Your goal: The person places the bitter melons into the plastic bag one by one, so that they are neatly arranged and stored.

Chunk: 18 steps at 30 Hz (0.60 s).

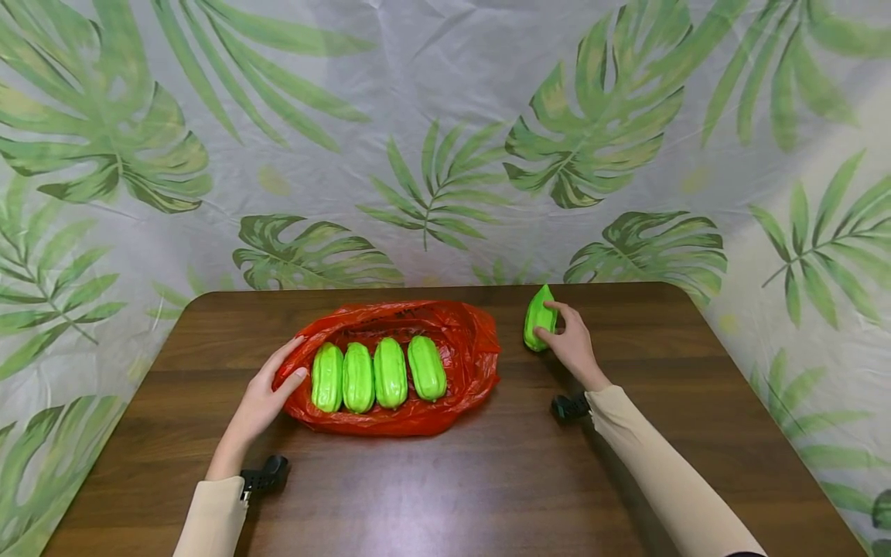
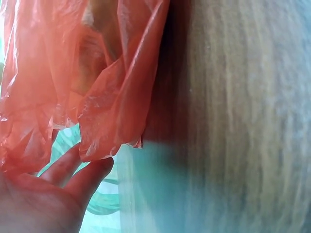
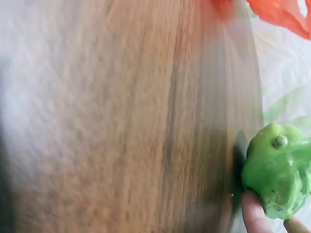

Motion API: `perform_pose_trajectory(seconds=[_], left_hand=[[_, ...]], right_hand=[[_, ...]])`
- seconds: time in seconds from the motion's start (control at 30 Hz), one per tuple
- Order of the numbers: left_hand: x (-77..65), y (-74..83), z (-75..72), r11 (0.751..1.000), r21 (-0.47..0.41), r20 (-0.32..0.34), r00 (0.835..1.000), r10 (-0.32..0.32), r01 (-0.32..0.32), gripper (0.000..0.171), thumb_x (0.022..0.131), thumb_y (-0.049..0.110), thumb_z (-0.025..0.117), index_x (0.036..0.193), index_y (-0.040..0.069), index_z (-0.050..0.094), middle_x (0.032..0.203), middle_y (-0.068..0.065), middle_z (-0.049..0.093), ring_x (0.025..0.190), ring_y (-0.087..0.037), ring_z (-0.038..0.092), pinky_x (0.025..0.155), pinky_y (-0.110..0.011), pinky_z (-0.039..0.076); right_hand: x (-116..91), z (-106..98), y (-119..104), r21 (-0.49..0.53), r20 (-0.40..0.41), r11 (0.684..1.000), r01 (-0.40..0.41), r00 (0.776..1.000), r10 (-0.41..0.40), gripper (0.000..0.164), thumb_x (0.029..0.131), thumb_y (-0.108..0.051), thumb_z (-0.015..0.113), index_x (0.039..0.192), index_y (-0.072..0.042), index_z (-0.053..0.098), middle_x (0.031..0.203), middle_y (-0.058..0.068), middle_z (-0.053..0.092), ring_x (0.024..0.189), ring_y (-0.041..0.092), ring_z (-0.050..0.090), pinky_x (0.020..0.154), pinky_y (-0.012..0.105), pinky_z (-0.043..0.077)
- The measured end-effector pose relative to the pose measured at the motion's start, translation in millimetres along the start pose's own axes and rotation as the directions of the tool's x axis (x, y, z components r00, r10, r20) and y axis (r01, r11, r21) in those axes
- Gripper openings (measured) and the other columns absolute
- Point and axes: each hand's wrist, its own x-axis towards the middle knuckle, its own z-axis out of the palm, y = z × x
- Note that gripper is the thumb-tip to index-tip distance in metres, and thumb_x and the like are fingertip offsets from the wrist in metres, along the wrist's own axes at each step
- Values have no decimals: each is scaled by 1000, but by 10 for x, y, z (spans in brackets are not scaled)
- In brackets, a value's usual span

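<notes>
A red plastic bag [image 1: 473, 356] lies on the table with its mouth spread wide. Several shiny green ribbed gourds [image 1: 390, 373] sit side by side in it. My left hand [image 1: 267, 394] holds the bag's left rim between thumb and fingers. In the left wrist view, fingers [image 2: 90, 182] touch the thin, crumpled red plastic. Right of the bag, my right hand [image 1: 574, 344] grips another green gourd [image 1: 537, 319] from its right side, thumb nearer me. The right wrist view shows that gourd's stub end [image 3: 280, 141], with fingertips [image 3: 253, 213] against its lower side.
The dark wooden table [image 1: 418, 495] has rounded far corners. Behind it hangs a pale cloth [image 1: 445, 93] with a green leaf print. Black straps with small cameras sit on both wrists, the left camera [image 1: 274, 470] close above the table.
</notes>
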Motion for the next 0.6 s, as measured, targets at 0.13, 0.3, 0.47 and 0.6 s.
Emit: perform_pose_trajectory(seconds=[0.13,0.3,0.47,0.6], left_hand=[[4,2,1,1000,0,2,1000,3,-3,54,97,17,57,146,6,37,150,-23,30,135,-43,27,103,-65,24],[-2,16,3,1000,9,4,1000,-1,1,55,97,18,57,147,6,37,150,-23,30,135,-44,27,103,-65,24],[-16,171,-3,1000,7,5,1000,-8,8,55,96,11,57,146,1,36,149,-26,29,134,-46,27,102,-66,24],[-14,178,4,1000,6,1,1000,-10,10,55,95,7,57,145,0,36,148,-27,29,134,-47,26,102,-67,24]], right_hand=[[-50,-5,-51,14,-4,1000,7,1000,-7,56,93,-19,63,143,-9,41,149,20,27,112,43,52,84,51,49],[-122,-15,-191,36,-3,998,43,999,-43,56,92,-19,65,143,-11,42,148,19,30,109,41,55,82,50,50],[-184,-21,-356,54,15,997,60,998,-61,56,91,-19,66,142,-11,43,149,17,32,109,39,57,76,45,52],[-218,-18,-463,85,34,994,70,997,-73,56,91,-20,66,142,-13,43,150,15,31,110,38,56,72,41,51]])
